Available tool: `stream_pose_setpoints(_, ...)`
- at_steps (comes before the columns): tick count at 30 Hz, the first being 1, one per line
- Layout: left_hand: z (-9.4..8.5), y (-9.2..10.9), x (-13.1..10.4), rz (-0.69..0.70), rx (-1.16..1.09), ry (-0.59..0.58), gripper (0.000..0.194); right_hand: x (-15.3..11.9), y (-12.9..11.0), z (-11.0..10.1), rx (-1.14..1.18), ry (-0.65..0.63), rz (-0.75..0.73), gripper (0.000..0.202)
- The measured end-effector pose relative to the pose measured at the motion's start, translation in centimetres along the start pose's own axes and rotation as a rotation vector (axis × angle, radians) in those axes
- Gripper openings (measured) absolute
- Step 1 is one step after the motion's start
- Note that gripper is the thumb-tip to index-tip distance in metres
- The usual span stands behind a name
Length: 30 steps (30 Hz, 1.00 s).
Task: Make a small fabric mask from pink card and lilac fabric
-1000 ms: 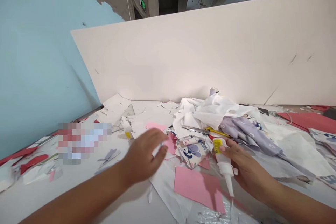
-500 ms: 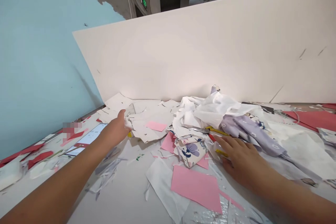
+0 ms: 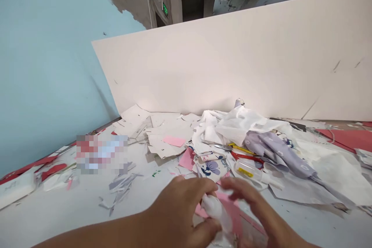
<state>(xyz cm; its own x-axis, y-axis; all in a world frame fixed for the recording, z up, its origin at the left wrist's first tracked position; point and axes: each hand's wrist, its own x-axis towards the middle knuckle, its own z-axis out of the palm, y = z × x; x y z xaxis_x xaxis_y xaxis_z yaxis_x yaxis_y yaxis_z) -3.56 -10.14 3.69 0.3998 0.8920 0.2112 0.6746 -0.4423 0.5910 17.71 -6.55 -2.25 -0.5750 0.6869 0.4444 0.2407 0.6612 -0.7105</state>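
My left hand [image 3: 188,209] is closed around a small bottle [image 3: 216,211], whose white top shows between thumb and fingers; its lower part is blurred. My right hand [image 3: 255,205] is close on the right, fingers apart and curved toward the bottle, holding nothing I can see. Pink paper [image 3: 232,209] lies beneath both hands. Just beyond them is a folded piece of floral cloth [image 3: 212,166]. A clear bottle with a yellow label [image 3: 247,170] lies on its side, near red-handled scissors [image 3: 247,157] and a yellow tool [image 3: 241,148].
White cloth [image 3: 241,120] and lilac cloth [image 3: 270,145] are heaped at the back right. White paper sheets [image 3: 165,133] lie at the back, under a pink slip [image 3: 173,140]. Scraps [image 3: 123,184] litter the left. A white board [image 3: 217,69] stands behind; red sheets [image 3: 345,139] are far right.
My left hand has come from the back left to the front middle with the small bottle. My right hand has left the scissors and labelled bottle and moved toward my left hand.
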Motion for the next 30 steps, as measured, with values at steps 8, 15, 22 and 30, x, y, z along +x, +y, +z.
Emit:
stream_pose_setpoints(8, 2.9, -2.7, 1.9, -0.241, -0.734, 0.032, 0.069, 1.0, -0.1, 1.1, 0.850, -0.166, 0.376, 0.033)
stream_pose_setpoints(15, 0.4, -1.5, 2.1, -0.133, -0.299, 0.113, 0.031, 0.7, -0.1, 0.5, 0.695, -0.128, 0.380, 0.027)
stream_pose_setpoints(22, -0.7, -0.9, 0.2, 0.329, 0.244, -0.019, 0.018, -0.6, -0.1, 0.1, 0.415, -0.101, 0.316, 0.039)
stream_pose_setpoints(30, -0.4, -1.4, -0.7, -0.122, 0.028, -0.034, 0.024, 0.5, -0.1, -0.1, 0.715, -0.020, 0.399, 0.034)
